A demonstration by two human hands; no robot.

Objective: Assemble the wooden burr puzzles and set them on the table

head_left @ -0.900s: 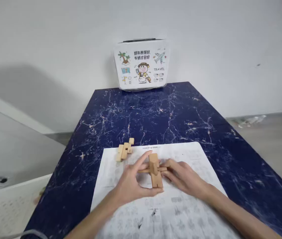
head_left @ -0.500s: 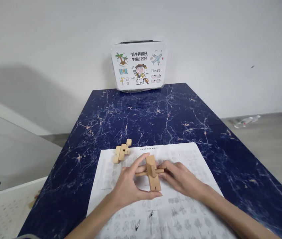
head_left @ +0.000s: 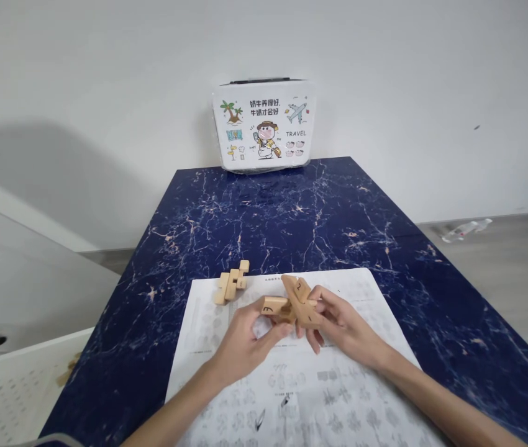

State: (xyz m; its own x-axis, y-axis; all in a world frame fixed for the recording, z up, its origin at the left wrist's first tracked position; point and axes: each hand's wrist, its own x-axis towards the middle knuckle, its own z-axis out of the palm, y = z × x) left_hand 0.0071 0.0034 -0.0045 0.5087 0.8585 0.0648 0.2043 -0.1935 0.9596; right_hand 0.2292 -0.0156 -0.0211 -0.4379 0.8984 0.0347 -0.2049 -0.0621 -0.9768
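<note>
Both hands meet over a printed sheet [head_left: 231, 397], closed on a cluster of crossed wooden puzzle pieces. My left hand [head_left: 238, 344] pinches a notched piece marked 3 [head_left: 272, 305], its thumb lying below. At the other side, my right hand [head_left: 350, 326] grips the crossed pieces marked 1 [head_left: 308, 315] and 2 [head_left: 300, 287]. These pieces touch at the middle, but fingers partly hide how they fit. Just beyond the left hand, several more notched wooden pieces [head_left: 232, 283] rest together at the sheet's upper left corner.
The sheet lies on a dark blue marble-patterned table [head_left: 264, 223]. A white case with cartoon prints [head_left: 266, 127] stands at the far end by the wall. Left of the table is a white perforated basket [head_left: 7, 385] with wooden pieces inside. A clear plastic item [head_left: 466, 230] lies on the floor at right.
The crossed pieces have been turned and tilted, so the marks 1, 2 and 3 now face me. My left thumb and fingers have shifted from the upright block's ends to the piece marked 3.
</note>
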